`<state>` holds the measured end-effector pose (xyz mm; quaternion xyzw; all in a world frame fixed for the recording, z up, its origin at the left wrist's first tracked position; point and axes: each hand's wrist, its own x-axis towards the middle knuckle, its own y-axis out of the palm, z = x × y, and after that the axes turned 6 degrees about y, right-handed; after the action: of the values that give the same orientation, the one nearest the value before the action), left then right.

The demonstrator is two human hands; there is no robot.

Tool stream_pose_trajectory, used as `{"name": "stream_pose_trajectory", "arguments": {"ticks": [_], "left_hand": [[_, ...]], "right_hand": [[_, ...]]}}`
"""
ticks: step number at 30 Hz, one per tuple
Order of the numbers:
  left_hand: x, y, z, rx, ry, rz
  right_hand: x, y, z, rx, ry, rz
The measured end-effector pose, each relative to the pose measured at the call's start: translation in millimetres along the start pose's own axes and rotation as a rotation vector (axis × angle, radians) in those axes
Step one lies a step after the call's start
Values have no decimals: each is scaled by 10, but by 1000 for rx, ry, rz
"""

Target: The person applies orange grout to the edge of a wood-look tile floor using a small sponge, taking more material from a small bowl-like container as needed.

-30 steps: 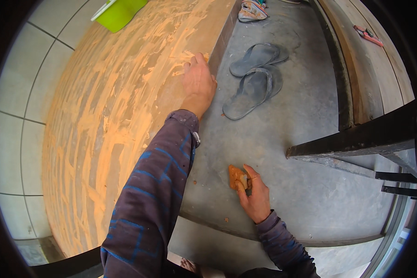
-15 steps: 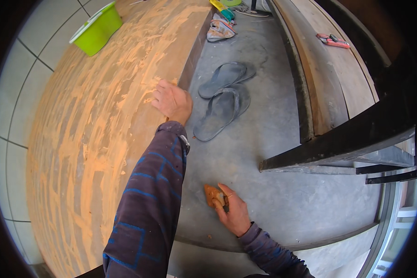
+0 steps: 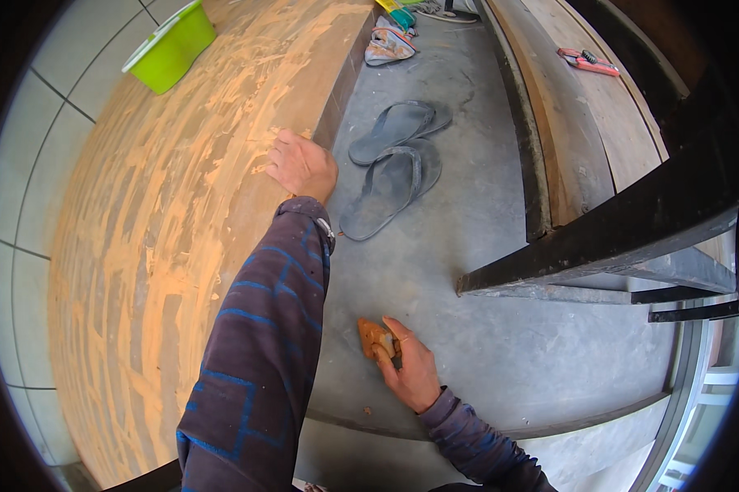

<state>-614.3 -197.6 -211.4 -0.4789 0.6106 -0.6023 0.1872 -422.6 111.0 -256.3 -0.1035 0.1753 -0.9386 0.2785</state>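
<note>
**Left hand (image 3: 304, 166) on a streaked brown surface (image 3: 173, 320), right hand (image 3: 412, 373) gripping an orange-brown piece (image 3: 371, 336)**

Seen from above, the left hand rests palm down near the right edge of the brown surface, which is smeared with long pale-orange strokes. Its fingers are bent; their undersides are hidden, so whether they hold anything cannot be told.

Lower and to the right, the right hand has thumb and fingers clamped on the small orange-brown piece, over the grey floor (image 3: 501, 353); whether the piece touches the floor is unclear. Two dark flip-flops (image 3: 379, 205) overlap on the floor, just right of the left hand. Beyond them lies a crumpled cloth (image 3: 389, 47). A lime-green tub (image 3: 171, 56) stands at the upper left. At the upper right, a red-handled tool (image 3: 601, 67) lies on wooden planks (image 3: 579, 115).
</note>
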Motion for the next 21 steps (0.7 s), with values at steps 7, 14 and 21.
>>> {"name": "stream_pose_trajectory", "arguments": {"ticks": [7, 14, 21], "left_hand": [[39, -64, 136, -125, -3, 73], [591, -288, 800, -840, -211, 531], [313, -604, 575, -711, -155, 655]], "right_hand": [[0, 6, 11, -10, 2, 42], [30, 1, 15, 47, 16, 9], [0, 13, 12, 75, 58, 37]]}}
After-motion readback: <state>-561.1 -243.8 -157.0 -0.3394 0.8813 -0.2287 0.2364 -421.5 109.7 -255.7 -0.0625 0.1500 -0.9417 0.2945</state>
